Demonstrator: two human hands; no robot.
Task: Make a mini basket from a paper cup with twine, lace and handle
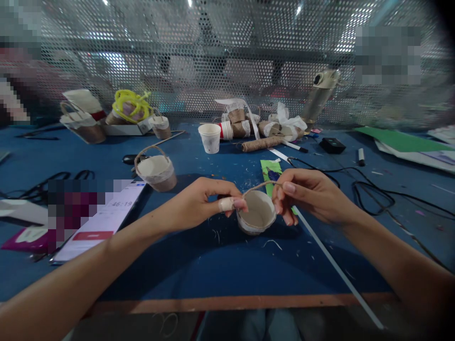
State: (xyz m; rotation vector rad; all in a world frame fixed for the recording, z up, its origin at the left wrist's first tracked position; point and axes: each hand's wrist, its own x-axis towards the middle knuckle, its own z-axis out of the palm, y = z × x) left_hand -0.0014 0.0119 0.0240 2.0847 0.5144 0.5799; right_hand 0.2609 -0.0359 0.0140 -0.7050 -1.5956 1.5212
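A small paper cup with a whitish rim stands in front of me, its open mouth facing up. Over that mouth arches a piece of brown twine. My left hand, with a bandage round one finger, pinches the twine's left end by the rim. On the other side, my right hand grips the right end between thumb and fingers, its lower fingers close to the cup's wall. Whether the ends are fixed to the cup I cannot tell. A finished-looking cup with a twine handle sits to the left.
Behind are a white paper cup, a twine roll and several wrapped cups. A phone lies left. Black cables run along the right; a white strip crosses the table's front edge.
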